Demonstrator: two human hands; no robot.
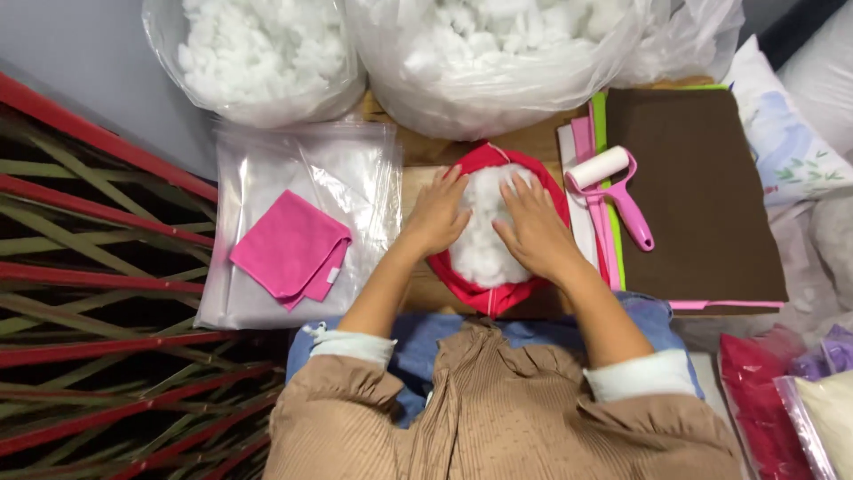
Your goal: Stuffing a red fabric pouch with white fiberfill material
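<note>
Left hand: the left hand (437, 216) lay flat, fingers spread wide, gripping nothing, pressing on the left side of the white stuffing (484, 233).
Far left: a rack of red and green slats (89, 293) ran beside the work surface.
Plastic sleeves: a stack of clear plastic bags (342, 173) lay left of the hands, with a folded pink cloth (290, 248) on top.
Upper left: a clear bag of white fibrefill (258, 53) stood at the back, a larger one (498, 53) just beside it.
Centre: a red fabric cover (494, 293) sat on the wooden board (416, 178) before the person, open at the top, the stuffing showing inside it.
Right hand: the right hand (536, 233) rested open and flat, fingers apart, holding nothing, on the stuffing's right side.
Right: a pink lint roller (613, 182) lay on stacked felt sheets, the brown felt sheet (702, 196) uppermost.
Far right: a red packet (755, 400) lay near the corner.
</note>
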